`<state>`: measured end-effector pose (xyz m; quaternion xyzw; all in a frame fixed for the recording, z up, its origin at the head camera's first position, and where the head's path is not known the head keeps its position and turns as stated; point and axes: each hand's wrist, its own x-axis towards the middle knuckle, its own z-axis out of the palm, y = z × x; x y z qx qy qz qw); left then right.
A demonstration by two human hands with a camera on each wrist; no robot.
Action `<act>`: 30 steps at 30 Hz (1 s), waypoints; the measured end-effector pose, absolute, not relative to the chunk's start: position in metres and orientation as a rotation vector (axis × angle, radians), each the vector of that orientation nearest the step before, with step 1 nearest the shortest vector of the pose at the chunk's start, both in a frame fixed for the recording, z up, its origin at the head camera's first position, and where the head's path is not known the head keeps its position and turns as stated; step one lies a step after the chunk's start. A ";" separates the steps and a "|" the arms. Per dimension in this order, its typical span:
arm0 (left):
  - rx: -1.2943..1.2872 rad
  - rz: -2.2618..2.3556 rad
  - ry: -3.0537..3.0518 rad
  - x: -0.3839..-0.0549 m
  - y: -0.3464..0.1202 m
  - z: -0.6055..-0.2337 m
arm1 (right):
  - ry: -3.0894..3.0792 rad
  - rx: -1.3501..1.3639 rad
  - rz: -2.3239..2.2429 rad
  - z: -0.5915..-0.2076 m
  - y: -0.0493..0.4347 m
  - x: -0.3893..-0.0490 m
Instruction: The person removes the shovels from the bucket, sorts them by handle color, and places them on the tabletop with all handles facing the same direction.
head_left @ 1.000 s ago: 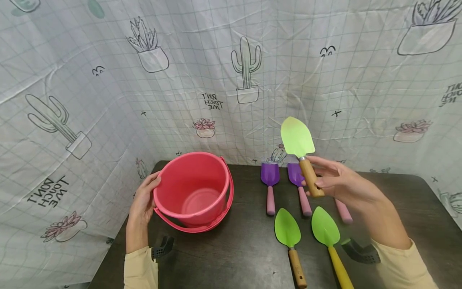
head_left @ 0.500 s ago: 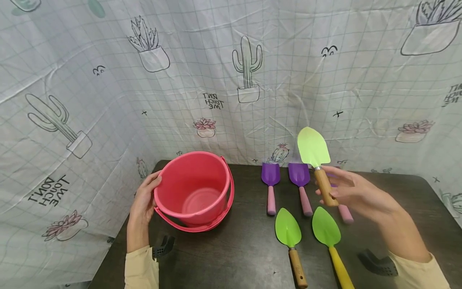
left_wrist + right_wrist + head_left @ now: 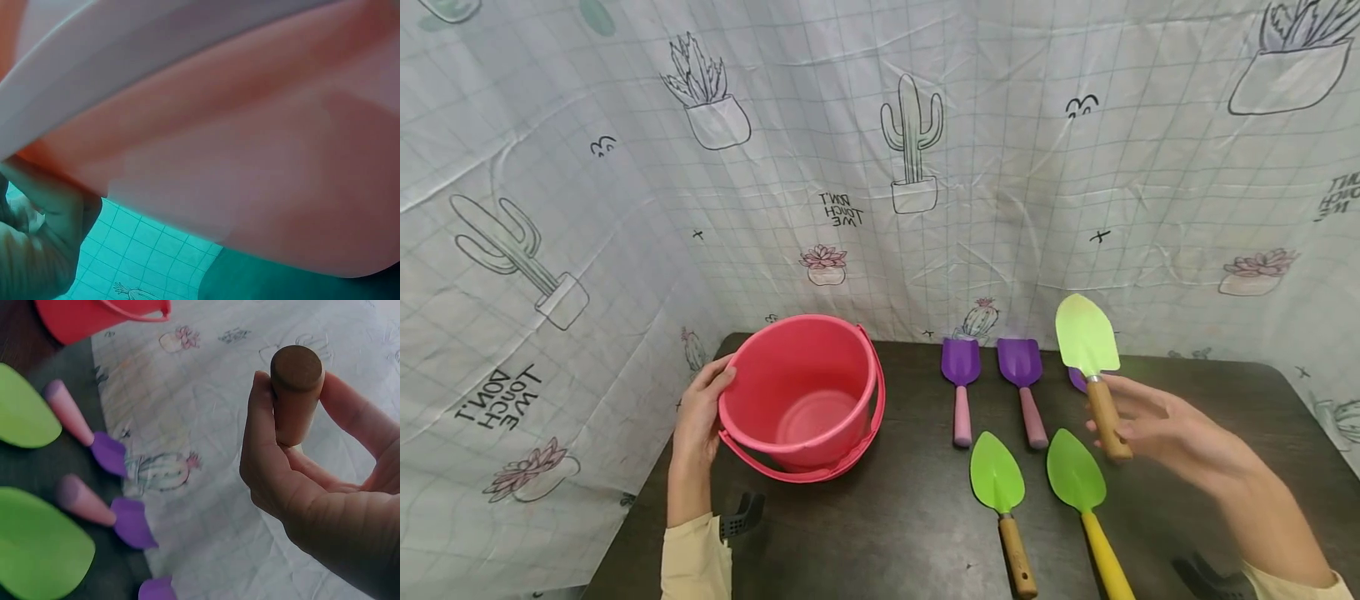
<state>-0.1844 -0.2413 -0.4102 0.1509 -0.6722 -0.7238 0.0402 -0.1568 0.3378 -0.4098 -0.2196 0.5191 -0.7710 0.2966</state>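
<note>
A red bucket (image 3: 805, 383) stands at the left of the dark table, its handle hanging down at the front. My left hand (image 3: 698, 414) grips the bucket's rim at its left side; the left wrist view shows mostly the bucket wall (image 3: 250, 169). Between thumb and fingers, my right hand (image 3: 1172, 429) pinches the wooden handle (image 3: 297, 394) of a light green trowel (image 3: 1086, 333), blade up, above the table. Behind it a purple shovel (image 3: 1077, 379) is mostly hidden. Two purple shovels with pink handles (image 3: 961, 367) (image 3: 1021, 362) lie to its left.
In front lie a green trowel with a wooden handle (image 3: 997, 475) and a green trowel with a yellow handle (image 3: 1077, 471). A white curtain (image 3: 1000, 167) printed with cacti hangs behind and left of the table (image 3: 880, 533).
My right hand has moved right and toward me with the light green trowel, lowering it in the head view. The left hand and the bucket have stayed in place.
</note>
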 end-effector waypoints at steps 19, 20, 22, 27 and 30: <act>0.447 -2.181 -2.052 -0.184 -0.239 -0.413 | 1.212 -0.386 -2.073 -0.461 0.396 -0.126; 0.449 -2.179 -2.051 -0.185 -0.239 -0.413 | 1.263 -0.355 -2.060 -0.463 0.398 -0.124; 0.450 -2.178 -2.049 -0.185 -0.238 -0.413 | 1.368 -0.304 -2.029 -0.466 0.402 -0.121; 0.455 -2.178 -2.055 -0.184 -0.237 -0.413 | 1.515 -0.210 -1.976 -0.474 0.410 -0.115; 0.452 -2.179 -2.061 -0.183 -0.237 -0.413 | 1.524 -0.203 -1.979 -0.478 0.413 -0.112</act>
